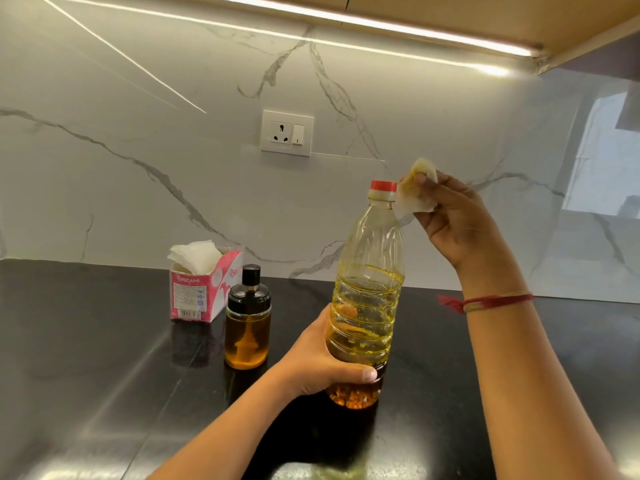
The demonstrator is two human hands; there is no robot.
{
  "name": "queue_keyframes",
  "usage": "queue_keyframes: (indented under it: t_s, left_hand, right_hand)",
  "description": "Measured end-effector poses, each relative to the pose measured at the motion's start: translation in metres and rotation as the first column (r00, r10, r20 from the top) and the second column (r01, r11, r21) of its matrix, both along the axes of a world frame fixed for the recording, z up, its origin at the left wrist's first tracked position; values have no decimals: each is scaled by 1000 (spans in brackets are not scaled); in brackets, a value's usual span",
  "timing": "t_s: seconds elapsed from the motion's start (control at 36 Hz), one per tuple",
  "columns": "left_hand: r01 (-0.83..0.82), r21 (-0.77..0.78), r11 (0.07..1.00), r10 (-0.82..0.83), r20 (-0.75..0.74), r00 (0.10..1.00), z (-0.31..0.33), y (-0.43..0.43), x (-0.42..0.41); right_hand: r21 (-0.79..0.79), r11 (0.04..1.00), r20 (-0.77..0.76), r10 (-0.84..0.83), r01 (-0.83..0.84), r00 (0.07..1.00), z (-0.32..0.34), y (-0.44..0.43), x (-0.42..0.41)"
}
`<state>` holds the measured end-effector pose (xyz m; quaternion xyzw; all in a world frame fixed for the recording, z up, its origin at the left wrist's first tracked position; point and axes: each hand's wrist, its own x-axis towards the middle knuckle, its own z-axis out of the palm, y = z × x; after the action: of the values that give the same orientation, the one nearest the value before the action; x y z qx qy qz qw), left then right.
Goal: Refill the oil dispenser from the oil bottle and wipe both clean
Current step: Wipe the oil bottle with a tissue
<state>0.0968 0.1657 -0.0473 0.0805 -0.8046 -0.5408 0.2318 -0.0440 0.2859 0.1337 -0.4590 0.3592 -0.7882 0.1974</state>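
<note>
The oil bottle [370,289] stands upright near the middle of the dark counter [86,358]. I cannot tell whether its base rests on the surface or hangs just above it. The left hand [322,362] wraps around the lower part of the bottle, with the thumb across the front. The right hand [450,216] pinches a crumpled tissue [415,188], yellowed with oil, against the right side of the neck, just beside the red cap [383,189].

The dispenser [247,327] stands to the left of the bottle, near the left wrist. Its black lid is on and it holds amber oil. A tissue box [202,289] sits further left and back.

The main risk is probably the grip. If the plastic is oily, the bottle could slide or twist in the left hand. That hand holds low while the wiping happens at the top, so a firm sideways rub could tip the bottle left toward the dispenser and knock it over. The tissue looks soaked, so it may smear oil instead of lifting it. Whether the cap is screwed tight cannot be seen. If it is loose, squeezing the soft bottle could push oil out.
</note>
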Motion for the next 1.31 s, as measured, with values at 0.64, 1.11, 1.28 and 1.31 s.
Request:
queue_keyframes:
  t_s: [0.64,1.11,1.28,1.31]
  left_hand:
    - [-3,-14,1000,3,4,1000,0,0,0]
    - [-62,-27,998,61,-21,998,1,4,0]
    - [-102,-35,994,101,-32,994,1,5,0]
    - [-104,-36,994,103,-34,994,1,5,0]
  right_hand:
    - [129,962,-236,266,-241,935,-3,-4,22]
    - [-13,668,-689,-545,744,478,19,15,61]
    - [-257,303,-810,-586,918,-33,13,7,95]
    - [-297,264,-817,-568,918,-101,10,5,99]
